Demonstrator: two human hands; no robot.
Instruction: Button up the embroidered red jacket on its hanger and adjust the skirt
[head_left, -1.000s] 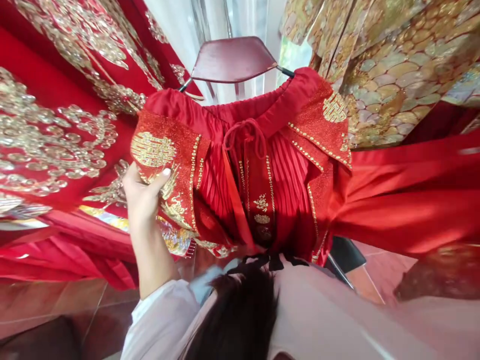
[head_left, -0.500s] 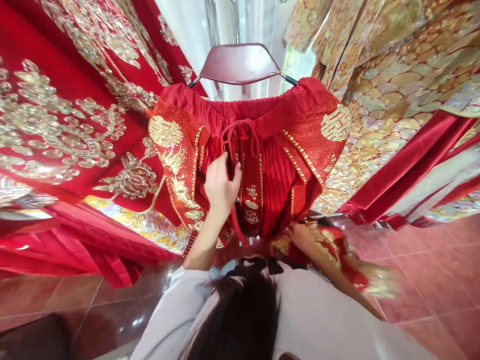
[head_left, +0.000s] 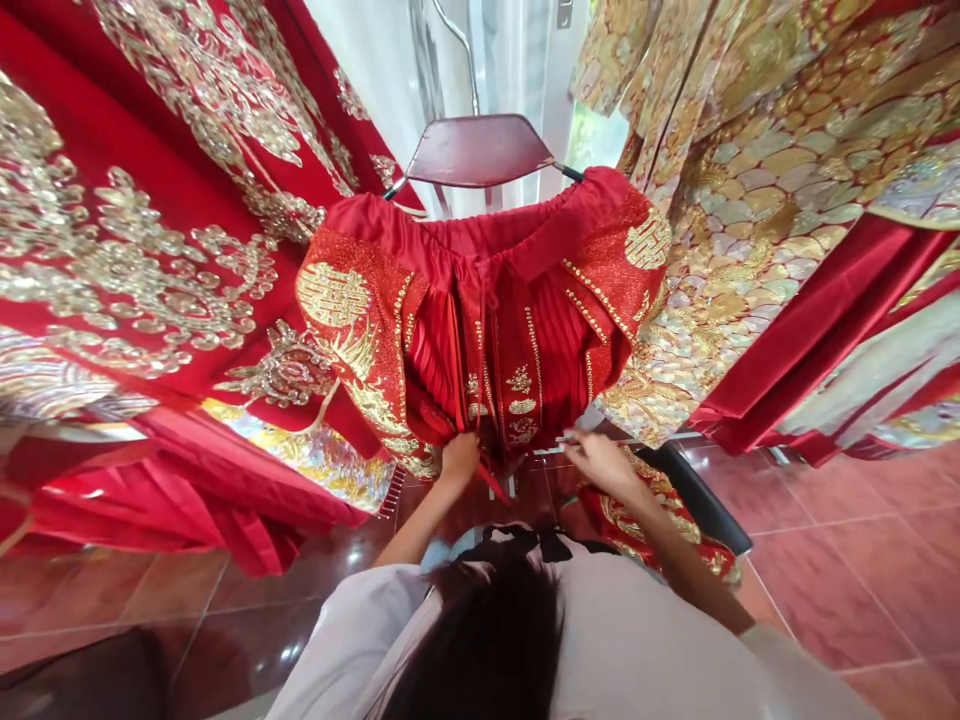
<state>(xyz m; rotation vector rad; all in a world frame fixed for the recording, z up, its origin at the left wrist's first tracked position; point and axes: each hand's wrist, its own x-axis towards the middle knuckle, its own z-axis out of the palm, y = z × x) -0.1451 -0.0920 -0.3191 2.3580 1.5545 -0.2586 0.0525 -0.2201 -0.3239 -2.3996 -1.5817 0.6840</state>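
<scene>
A red skirt (head_left: 431, 350) with gold embroidery and rows of gold beads hangs by its gathered waistband from a brown hanger (head_left: 480, 150). A red drawstring (head_left: 491, 290) drops from the middle of the waistband with no bow in it. My left hand (head_left: 460, 460) is closed low at the skirt's front, apparently on the drawstring; its fingertips are partly hidden. By the skirt's lower right edge, my right hand (head_left: 598, 462) has its fingers loosely stretched, with nothing visible in them. Below it lies a red-and-gold garment (head_left: 652, 520).
Red gowns with silver beading (head_left: 172, 270) hang on the left. Gold scale-patterned garments (head_left: 757, 190) hang on the right, near red satin cloth (head_left: 817, 330). A dark seat (head_left: 694, 495) stands low at the right on the reddish tiled floor (head_left: 847, 570).
My left hand has moved down from the front of the skirt, and the drawstring bow has come undone. My right hand shifted slightly. The red-and-gold garment, blurred before, now lies still.
</scene>
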